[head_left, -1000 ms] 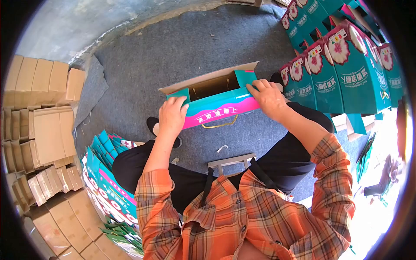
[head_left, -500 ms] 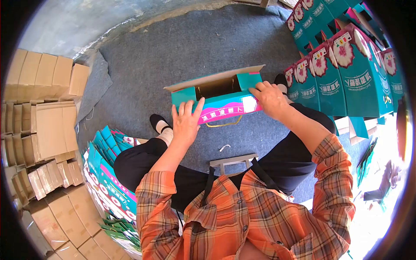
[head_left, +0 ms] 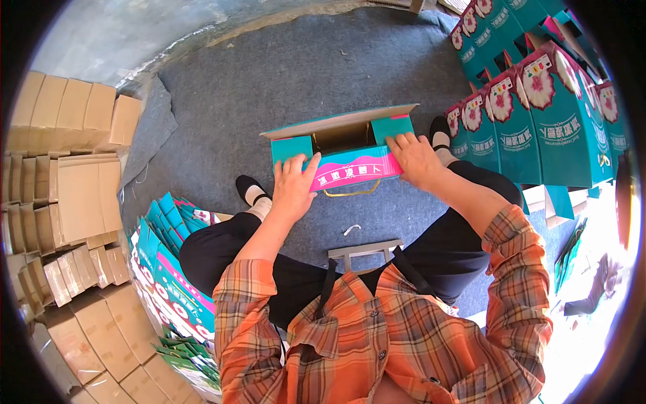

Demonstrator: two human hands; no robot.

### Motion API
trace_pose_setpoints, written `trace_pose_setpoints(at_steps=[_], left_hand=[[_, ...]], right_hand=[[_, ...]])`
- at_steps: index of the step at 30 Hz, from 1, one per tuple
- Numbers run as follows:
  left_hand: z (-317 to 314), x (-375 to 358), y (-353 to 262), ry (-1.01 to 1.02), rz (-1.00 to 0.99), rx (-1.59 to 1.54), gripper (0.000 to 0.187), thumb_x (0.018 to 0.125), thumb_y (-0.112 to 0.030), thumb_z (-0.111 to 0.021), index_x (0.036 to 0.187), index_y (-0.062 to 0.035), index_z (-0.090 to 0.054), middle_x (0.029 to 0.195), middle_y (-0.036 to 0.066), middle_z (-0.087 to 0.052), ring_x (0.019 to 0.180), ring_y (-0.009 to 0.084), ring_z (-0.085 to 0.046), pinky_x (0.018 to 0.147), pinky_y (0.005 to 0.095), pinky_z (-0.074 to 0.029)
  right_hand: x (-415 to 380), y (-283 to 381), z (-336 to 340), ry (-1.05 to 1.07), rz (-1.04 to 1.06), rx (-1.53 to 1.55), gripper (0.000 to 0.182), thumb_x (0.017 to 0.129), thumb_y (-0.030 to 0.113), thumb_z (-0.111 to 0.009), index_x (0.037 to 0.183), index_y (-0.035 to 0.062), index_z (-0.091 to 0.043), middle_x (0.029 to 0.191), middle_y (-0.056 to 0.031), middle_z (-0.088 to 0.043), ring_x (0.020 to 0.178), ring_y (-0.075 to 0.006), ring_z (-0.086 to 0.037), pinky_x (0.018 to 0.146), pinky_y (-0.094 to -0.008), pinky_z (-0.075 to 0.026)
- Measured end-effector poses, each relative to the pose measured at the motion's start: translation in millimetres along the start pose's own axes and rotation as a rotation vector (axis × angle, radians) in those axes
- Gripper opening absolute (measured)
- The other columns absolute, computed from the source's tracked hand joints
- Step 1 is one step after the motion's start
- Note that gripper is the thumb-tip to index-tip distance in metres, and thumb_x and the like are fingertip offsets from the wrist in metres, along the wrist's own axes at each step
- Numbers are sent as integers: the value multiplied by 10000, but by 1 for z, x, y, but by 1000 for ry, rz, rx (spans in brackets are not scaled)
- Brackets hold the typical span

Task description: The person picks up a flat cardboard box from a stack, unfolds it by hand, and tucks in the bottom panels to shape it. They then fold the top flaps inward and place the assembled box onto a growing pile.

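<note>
A teal and pink cardboard gift box [head_left: 350, 155] stands between my feet with its top open toward me. Its long far flap is raised, showing a bare brown inside, and the short teal side flaps lie outward. My left hand [head_left: 295, 187] grips the left end of the near pink flap, fingers over the edge. At the flap's right end, my right hand [head_left: 416, 161] holds the box in the same way, its fingertips on the teal corner. A gold cord handle [head_left: 352, 194] hangs below the pink flap. The undersides of both hands are hidden.
Flat folded teal cartons [head_left: 171, 269] are stacked by my left knee. Brown cardboard boxes [head_left: 84, 195] are piled along the left. Rows of assembled teal boxes [head_left: 558, 135] stand at the right. A white scrap [head_left: 351, 229] lies on the grey floor cloth [head_left: 303, 67].
My right hand has shifted slightly inward along the pink flap. The white patch seen beside it before no longer shows. The whole view has moved a little; the left hand keeps its hold.
</note>
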State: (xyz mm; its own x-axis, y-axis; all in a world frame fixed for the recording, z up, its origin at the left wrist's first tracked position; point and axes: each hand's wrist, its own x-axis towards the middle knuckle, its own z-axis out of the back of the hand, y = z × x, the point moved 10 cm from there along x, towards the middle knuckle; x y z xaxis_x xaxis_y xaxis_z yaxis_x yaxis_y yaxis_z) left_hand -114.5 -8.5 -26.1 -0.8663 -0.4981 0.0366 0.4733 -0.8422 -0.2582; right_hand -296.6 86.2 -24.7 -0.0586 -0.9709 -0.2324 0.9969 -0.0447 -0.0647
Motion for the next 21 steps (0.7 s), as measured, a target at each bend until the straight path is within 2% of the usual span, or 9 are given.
trace_pose_setpoints(at_steps=[4,6,10,12,13,15,16,18,21], left_hand=[[-1,2,0,31,-5,-40,820,623,-81,-801,1363,-128,-452,1208,145,-477,1171,316,-462,1040,517,-307],[-2,3,1,50,-6,-57,816,625,-81,-800,1362,-124,-453,1206,147,-480,1169,314,-463,1040,504,-307],[-4,3,1,53,2,-50,810,632,-88,-797,1364,-112,-451,1208,149,-484,1174,316,-462,1043,490,-307],[-6,2,1,51,5,-27,812,638,-90,-794,1370,-107,-441,1210,147,-483,1187,314,-457,1052,494,-302],[-11,2,1,95,12,-3,831,655,-112,-790,1394,-115,-407,1253,141,-467,1227,316,-433,1072,499,-295],[-18,2,3,139,20,19,851,673,-134,-786,1417,-123,-373,1295,135,-451,1267,319,-408,1092,504,-288],[-21,2,3,150,17,33,859,690,-141,-780,1430,-120,-344,1328,125,-440,1299,308,-382,1096,504,-281],[-24,2,4,162,13,48,868,707,-148,-773,1443,-117,-315,1361,115,-429,1331,298,-356,1101,504,-274],[-21,4,5,162,18,17,853,710,-149,-773,1436,-110,-326,1404,115,-413,1353,297,-333,1112,501,-252]], right_hand=[[1,-4,-14,76,-7,-11,843,647,273,-810,1345,16,-413,1169,-100,-512,1117,-247,-484,907,-379,-404],[0,-2,-8,-2,34,26,638,723,147,-694,1305,25,-461,1089,-85,-547,1060,-236,-516,845,-388,-409],[0,-4,-14,16,21,39,698,710,181,-715,1331,26,-439,1138,-88,-538,1095,-236,-501,861,-390,-407],[-2,-4,-19,66,7,65,808,701,260,-746,1383,25,-382,1307,-111,-475,1232,-247,-432,938,-420,-393],[-3,-4,-20,67,6,65,808,701,260,-746,1383,25,-382,1307,-111,-475,1232,-247,-432,938,-420,-393],[-4,-1,-20,53,28,-16,911,691,342,-769,1422,28,-326,1453,-119,-353,1349,-254,-323,1013,-461,-354],[-3,-2,-21,54,27,-16,911,691,342,-769,1422,28,-326,1453,-119,-353,1349,-254,-323,1013,-461,-354],[-2,-3,-27,95,23,-10,953,689,374,-779,1432,27,-292,1504,-128,-269,1394,-274,-249,1047,-493,-326],[-1,-3,-27,73,21,-17,961,683,372,-784,1430,27,-288,1489,-124,-294,1378,-271,-276,1030,-474,-341]])
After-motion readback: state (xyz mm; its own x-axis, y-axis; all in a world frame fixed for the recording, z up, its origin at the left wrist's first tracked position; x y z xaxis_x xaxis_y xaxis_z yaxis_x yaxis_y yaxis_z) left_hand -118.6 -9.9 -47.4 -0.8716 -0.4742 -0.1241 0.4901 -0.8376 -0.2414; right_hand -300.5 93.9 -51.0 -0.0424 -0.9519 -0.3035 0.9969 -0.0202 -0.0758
